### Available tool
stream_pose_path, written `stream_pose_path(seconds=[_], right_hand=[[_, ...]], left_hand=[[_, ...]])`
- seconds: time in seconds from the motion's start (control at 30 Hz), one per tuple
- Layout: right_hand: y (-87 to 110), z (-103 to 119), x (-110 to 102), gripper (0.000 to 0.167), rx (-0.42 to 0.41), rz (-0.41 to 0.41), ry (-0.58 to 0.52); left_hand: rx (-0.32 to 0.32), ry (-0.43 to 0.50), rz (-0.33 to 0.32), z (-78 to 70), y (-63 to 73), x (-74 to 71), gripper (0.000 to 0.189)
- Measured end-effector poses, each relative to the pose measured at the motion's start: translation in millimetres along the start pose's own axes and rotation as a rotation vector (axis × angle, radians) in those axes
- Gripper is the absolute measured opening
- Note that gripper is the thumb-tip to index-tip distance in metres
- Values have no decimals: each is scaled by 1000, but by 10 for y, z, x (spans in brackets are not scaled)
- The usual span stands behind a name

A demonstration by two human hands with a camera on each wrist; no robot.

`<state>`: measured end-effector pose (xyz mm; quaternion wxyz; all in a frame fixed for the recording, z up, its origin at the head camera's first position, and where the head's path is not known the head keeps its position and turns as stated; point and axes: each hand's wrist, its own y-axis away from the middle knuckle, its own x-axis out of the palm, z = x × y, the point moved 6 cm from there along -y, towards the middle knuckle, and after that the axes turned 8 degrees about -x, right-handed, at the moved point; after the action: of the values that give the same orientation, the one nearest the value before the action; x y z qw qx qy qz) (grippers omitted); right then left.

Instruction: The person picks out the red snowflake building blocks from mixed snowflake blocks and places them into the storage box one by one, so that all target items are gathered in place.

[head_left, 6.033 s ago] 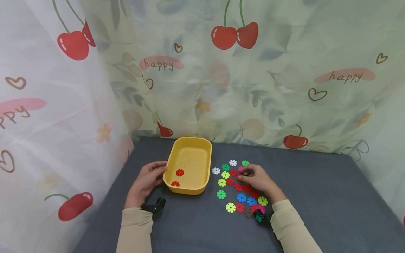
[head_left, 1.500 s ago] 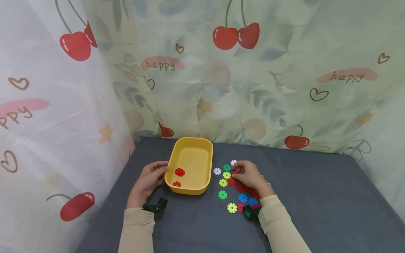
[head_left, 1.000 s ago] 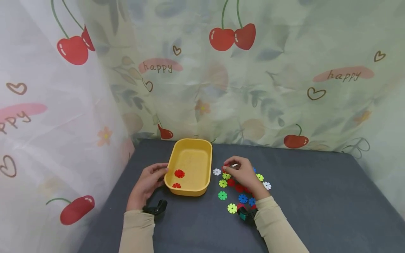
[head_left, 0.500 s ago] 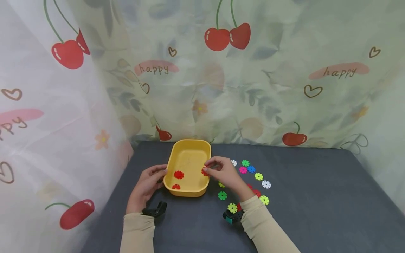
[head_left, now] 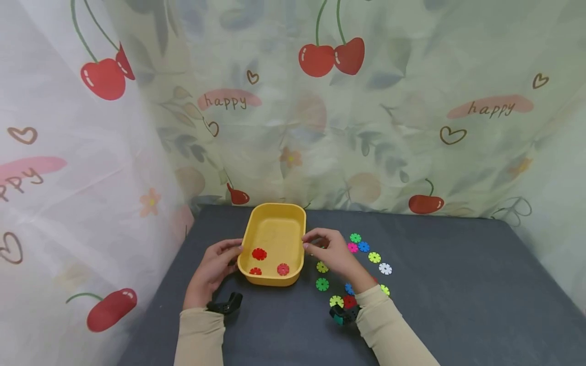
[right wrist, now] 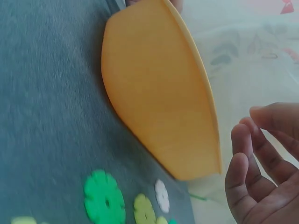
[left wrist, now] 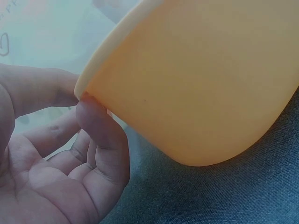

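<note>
A yellow plastic basin (head_left: 275, 281) stands on the dark grey cloth. My left hand (head_left: 211, 269) pinches its left rim between thumb and fingers, which the left wrist view shows close up on the rim (left wrist: 96, 70). Inside the basin lie red notched plastic discs: a small overlapping cluster (head_left: 259, 254), one at the near wall (head_left: 255, 271) and a paler-looking one (head_left: 283, 269) near the right front. My right hand (head_left: 336, 256) hovers beside the right rim, fingers loosely bent. In the right wrist view nothing shows between its fingertips (right wrist: 240, 161).
Several notched discs lie right of the basin, partly hidden by the right arm: green (head_left: 322, 284), yellow (head_left: 336, 302), blue (head_left: 363, 246), pink (head_left: 352, 247), white (head_left: 385, 268) and red (head_left: 350, 302). A printed curtain (head_left: 366, 127) hangs behind the table.
My right hand carried a red disc left from the group to the basin, let it go inside and drew slightly back. The basin holds more red discs than before. My left hand kept its grip.
</note>
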<state>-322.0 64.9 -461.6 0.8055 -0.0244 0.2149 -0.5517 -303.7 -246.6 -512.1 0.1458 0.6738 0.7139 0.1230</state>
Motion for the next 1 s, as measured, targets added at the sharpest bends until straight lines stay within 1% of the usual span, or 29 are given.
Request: stream_pose_path(seconds=[0.2, 0.3, 0.33, 0.43, 0.53, 0.67, 0.83, 1.0], right_hand=[[81, -134, -217, 17, 31, -24, 20], [117, -182, -323, 15, 13, -25, 40], [127, -195, -356, 16, 1, -26, 47], [171, -236, -451, 19, -2, -35, 70], [219, -294, -522, 23, 32, -39, 72], [279, -375, -567, 26, 87, -13, 95], [344, -495, -600, 26, 136, 14, 136], [371, -599, -618, 26, 153, 22, 179]], left_hand=[[-7, -11, -6, 3, -10, 7, 42], [-3, -8, -8, -8, -14, 3, 42], [-1, -7, -8, -14, -13, 1, 42], [2, -9, -8, -25, -7, 0, 42], [1, -15, -5, -31, -8, 2, 42], [-2, -14, -4, -38, -9, 3, 42], [-4, -13, -7, -32, -3, -3, 43], [1, -9, -9, -12, 4, -4, 43]])
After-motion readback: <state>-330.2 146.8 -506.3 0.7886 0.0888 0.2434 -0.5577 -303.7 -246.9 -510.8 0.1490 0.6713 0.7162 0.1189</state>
